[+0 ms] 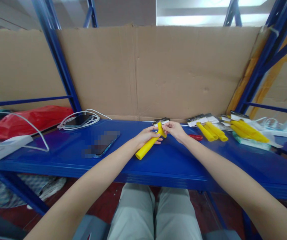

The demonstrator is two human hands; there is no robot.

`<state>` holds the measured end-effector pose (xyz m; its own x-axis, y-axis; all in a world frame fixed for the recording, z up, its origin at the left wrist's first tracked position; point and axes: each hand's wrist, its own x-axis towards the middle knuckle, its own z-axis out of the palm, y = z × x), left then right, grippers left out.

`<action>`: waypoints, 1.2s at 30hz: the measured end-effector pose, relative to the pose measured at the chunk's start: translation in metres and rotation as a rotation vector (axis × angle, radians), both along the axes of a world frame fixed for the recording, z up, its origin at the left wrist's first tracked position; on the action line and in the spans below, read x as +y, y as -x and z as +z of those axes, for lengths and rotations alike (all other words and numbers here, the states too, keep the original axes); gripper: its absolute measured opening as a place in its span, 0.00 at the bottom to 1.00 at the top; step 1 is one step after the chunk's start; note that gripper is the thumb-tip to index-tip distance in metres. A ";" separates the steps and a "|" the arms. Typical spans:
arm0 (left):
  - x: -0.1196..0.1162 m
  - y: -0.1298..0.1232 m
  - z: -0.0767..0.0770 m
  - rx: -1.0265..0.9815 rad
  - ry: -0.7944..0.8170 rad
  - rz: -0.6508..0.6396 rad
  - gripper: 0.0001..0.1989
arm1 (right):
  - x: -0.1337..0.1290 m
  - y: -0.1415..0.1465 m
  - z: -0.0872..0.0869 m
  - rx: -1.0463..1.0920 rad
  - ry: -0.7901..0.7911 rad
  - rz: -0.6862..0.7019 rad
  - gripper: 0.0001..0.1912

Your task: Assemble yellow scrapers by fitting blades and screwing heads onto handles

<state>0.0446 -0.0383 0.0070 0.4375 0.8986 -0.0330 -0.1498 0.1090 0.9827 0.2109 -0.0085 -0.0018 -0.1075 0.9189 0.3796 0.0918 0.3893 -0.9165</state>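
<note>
My left hand point(148, 136) is closed around a yellow roll point(146, 149), a tube-like piece that slants down toward the table's front edge. At the roll's upper end, my right hand point(175, 129) pinches a yellow flap or strip; its exact form is partly covered by the fingers. Just behind both hands lies a black-and-white card point(161, 121). A red tool-like object point(195, 137) rests by my right wrist. Farther right are several more yellow rolls point(211, 131) with black-and-white header cards point(200, 119).
The blue table point(163, 166) backs onto a cardboard panel point(183, 73) between blue posts. At left lie a phone point(107, 145), a coiled white cable point(93, 116), a red bag point(35, 120) and a white power strip point(5, 150). Yellow pieces point(248, 130) top a pale green pack point(252, 142) at right.
</note>
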 end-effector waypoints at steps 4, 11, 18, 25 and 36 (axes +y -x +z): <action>0.002 0.000 -0.003 0.021 -0.064 0.049 0.16 | 0.000 0.001 -0.002 0.038 0.040 0.028 0.15; 0.000 -0.002 -0.001 0.069 -0.023 0.057 0.11 | -0.001 0.001 0.001 0.042 0.065 0.081 0.11; -0.001 -0.002 0.001 0.101 -0.011 0.033 0.12 | -0.004 0.003 0.004 -0.051 0.078 0.092 0.06; 0.003 0.000 -0.004 0.069 -0.015 0.005 0.14 | -0.004 0.006 0.004 -0.128 0.017 0.022 0.04; 0.000 -0.001 -0.002 0.057 -0.021 -0.049 0.11 | -0.001 0.006 0.002 -0.177 -0.015 -0.039 0.04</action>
